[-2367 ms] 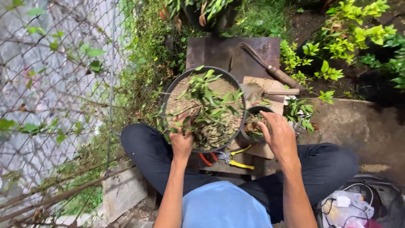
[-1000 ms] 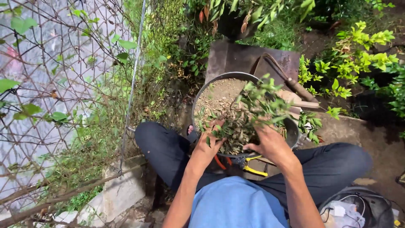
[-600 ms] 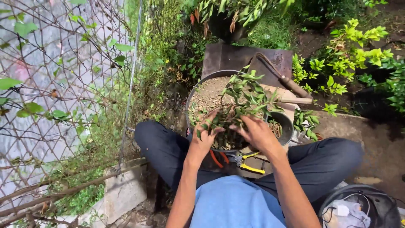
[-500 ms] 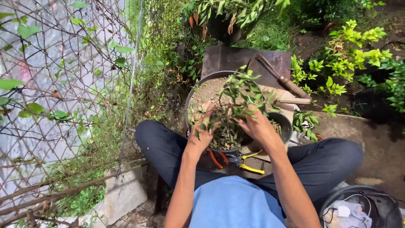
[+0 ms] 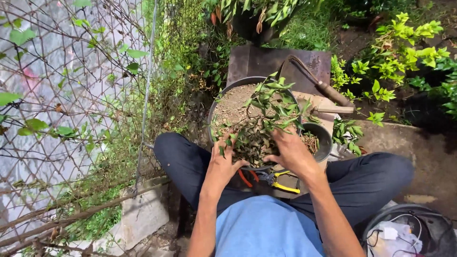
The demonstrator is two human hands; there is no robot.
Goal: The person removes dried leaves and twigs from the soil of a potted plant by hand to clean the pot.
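Garden ground, basin (image 5: 223,97) of soil, leaves (image 5: 254,140)

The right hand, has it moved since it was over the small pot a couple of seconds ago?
Yes. The right hand has shifted leftward off the small pot and now grips the leafy cuttings over the large basin.

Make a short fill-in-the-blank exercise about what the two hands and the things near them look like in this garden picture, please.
1. Both hands, left hand and right hand, grip a leafy ____ over the large round pan.
2. The pan holds dry ____.
3. Pliers with ____ handles lie between the knees.

Missing words: plant; soil; yellow
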